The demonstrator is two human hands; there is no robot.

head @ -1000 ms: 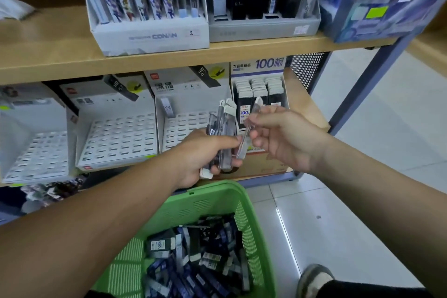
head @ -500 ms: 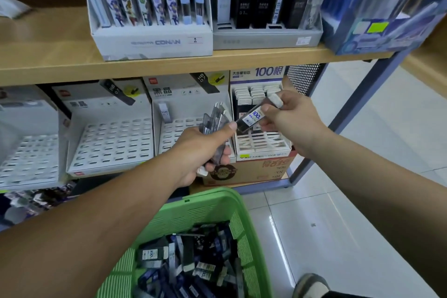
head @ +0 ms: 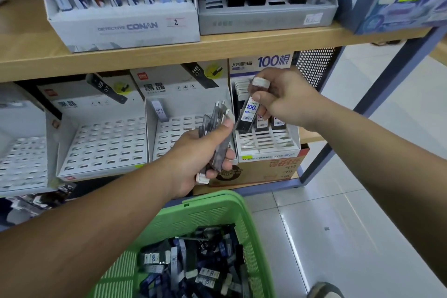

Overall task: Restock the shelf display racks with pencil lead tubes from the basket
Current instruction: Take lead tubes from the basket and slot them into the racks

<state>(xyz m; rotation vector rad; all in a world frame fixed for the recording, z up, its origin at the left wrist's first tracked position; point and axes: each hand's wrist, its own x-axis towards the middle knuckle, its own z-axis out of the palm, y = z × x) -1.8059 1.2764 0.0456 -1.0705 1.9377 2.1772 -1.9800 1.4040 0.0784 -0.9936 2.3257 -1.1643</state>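
**Seating a single tube in the rightmost rack**

The two white racks (head: pixel 101 143) at the left of the lower shelf show bare slots and are not involved in this step.

The left hand (head: pixel 200 162) is at centre, in front of the shelf. Its fingers and thumb are curled round a bundle of tubes (head: pixel 216 128). The bundle stands roughly upright with the white caps fanned out at the top.

The right hand (head: pixel 285 101) is to the right of the left hand and slightly higher. It is nearer the target. It pinches one tube (head: pixel 249 113) between thumb and fingers, close to the white cap.

The tube's long axis is tilted. The cap is up and to the right, and the dark lower end points down and to the left.

That lower end hangs just above the left column of the rack (head: pixel 266 156) marked "100", in front of the rows already filled. The free slots lie directly below and slightly toward the viewer.

The tube probably needs to be brought upright before it is lowered into a slot.

The green basket (head: pixel 212 201) sits below both arms and holds the remaining stock.
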